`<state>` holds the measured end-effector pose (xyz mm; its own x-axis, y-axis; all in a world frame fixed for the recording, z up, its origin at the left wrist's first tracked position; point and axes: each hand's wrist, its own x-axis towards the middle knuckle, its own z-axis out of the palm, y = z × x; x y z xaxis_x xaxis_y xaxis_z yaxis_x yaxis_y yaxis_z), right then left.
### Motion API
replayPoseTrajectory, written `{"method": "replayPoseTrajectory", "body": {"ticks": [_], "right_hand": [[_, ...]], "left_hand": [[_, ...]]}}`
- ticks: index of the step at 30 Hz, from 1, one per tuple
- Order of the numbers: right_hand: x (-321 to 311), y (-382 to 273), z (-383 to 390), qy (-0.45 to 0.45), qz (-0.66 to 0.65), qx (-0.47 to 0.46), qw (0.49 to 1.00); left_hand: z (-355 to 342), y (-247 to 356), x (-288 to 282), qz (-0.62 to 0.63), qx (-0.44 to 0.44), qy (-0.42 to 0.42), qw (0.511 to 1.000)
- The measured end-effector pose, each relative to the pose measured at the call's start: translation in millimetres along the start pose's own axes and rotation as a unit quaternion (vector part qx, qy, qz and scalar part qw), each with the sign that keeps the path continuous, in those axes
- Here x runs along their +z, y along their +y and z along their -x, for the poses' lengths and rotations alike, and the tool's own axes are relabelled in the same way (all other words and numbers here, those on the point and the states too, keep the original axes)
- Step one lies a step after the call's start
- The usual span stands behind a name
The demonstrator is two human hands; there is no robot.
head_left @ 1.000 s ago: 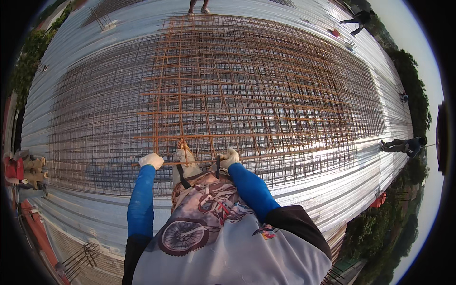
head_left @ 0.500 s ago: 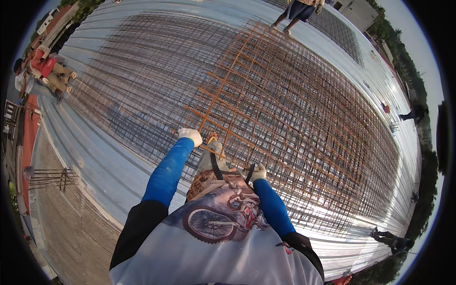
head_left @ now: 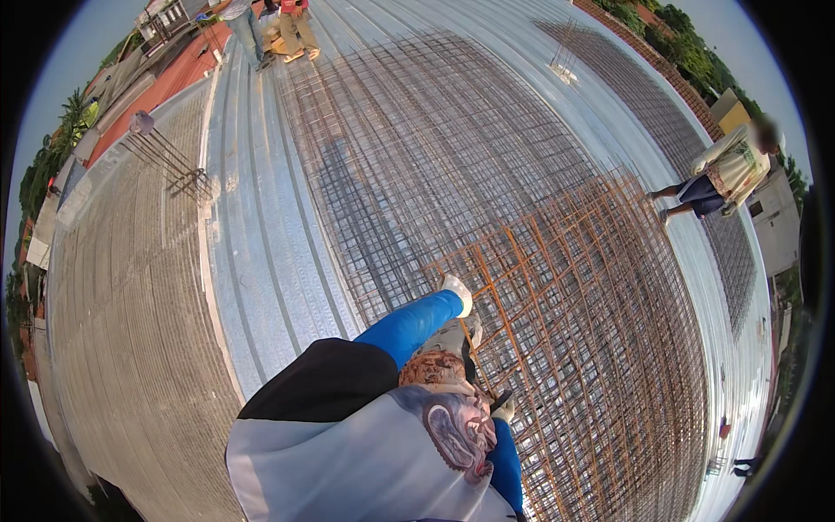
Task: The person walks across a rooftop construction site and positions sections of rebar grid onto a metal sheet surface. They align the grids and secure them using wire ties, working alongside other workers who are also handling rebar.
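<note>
My left hand (head_left: 457, 294), in a white glove, is closed on the near edge of a rusty orange rebar mesh (head_left: 565, 287), which overlaps greyer mesh (head_left: 435, 130) on the metal decking. My right hand (head_left: 505, 409), also gloved and partly hidden by a black strap and my body, grips the same edge lower down. Between my hands, my leg and foot in pale grey show beneath my printed shirt (head_left: 365, 461).
Ribbed decking (head_left: 252, 261) borders the mesh, with a rough grey surface (head_left: 130, 304) farther left. Upright rebar stubs (head_left: 174, 161) stick up there. A person (head_left: 722, 178) stands beyond the mesh at right; others (head_left: 296, 30) stand at the top. More mesh (head_left: 644, 96) lies behind.
The view has swung steadily leftward, so the mesh and people have shifted rightward and up in the picture. Both hands remain on the rusty mesh's edge, now seen at a slant.
</note>
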<state>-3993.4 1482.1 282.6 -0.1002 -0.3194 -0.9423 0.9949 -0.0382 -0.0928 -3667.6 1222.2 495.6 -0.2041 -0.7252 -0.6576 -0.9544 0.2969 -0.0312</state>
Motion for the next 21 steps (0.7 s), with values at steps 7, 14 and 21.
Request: {"method": "replayPoseTrajectory", "body": {"ticks": [7,14,21], "right_hand": [[12.8,-1.8,15.4,-0.012,0.062,0.032,0.998],[-9.0,-13.5,-18.7,-0.01,0.034,0.042,0.998],[-25.4,-36.3,-116.1,0.092,0.117,0.022,0.989]], "left_hand": [[7.0,-2.3,-11.4,-0.015,0.013,-0.023,1.0],[13.3,-0.3,-16.8,-0.006,0.028,-0.009,1.0],[-8.5,15.4,-26.0,-0.043,0.055,0.018,0.997]]}}
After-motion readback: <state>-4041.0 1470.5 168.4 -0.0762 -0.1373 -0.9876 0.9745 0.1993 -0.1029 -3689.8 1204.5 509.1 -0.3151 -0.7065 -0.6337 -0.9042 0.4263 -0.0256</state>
